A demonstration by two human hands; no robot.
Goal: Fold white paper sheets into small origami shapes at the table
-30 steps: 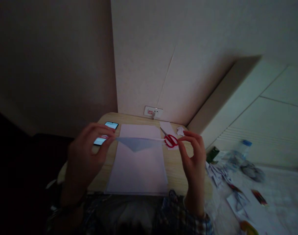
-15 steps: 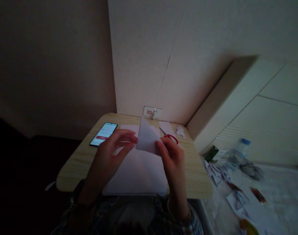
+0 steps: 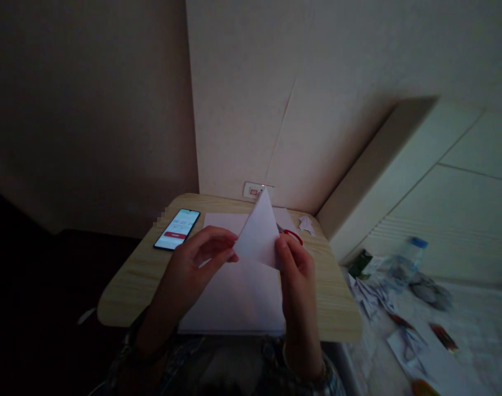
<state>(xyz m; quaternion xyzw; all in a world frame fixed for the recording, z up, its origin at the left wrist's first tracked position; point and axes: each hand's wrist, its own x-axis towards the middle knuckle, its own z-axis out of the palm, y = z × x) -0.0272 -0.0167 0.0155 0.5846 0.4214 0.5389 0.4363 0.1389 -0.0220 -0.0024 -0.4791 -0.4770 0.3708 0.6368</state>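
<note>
Both my hands hold a folded white paper triangle (image 3: 259, 230) upright above the small wooden table (image 3: 131, 275), its point up. My left hand (image 3: 197, 264) pinches its lower left corner. My right hand (image 3: 295, 263) pinches its lower right corner. Beneath them a large white paper sheet (image 3: 234, 297) lies flat on the table. Red-handled scissors (image 3: 291, 235) lie just behind my right hand, partly hidden by the triangle.
A lit phone (image 3: 177, 229) lies at the table's back left. A small paper scrap (image 3: 307, 223) sits at the back right, a wall socket (image 3: 253, 190) behind. To the right, paper scraps (image 3: 370, 294), a plastic bottle (image 3: 404, 259) and clutter cover a white surface.
A second ago the paper was stretched flat between my spread hands. My hands came together and the paper now stands as an upright triangle, raised slightly since half a second ago.
</note>
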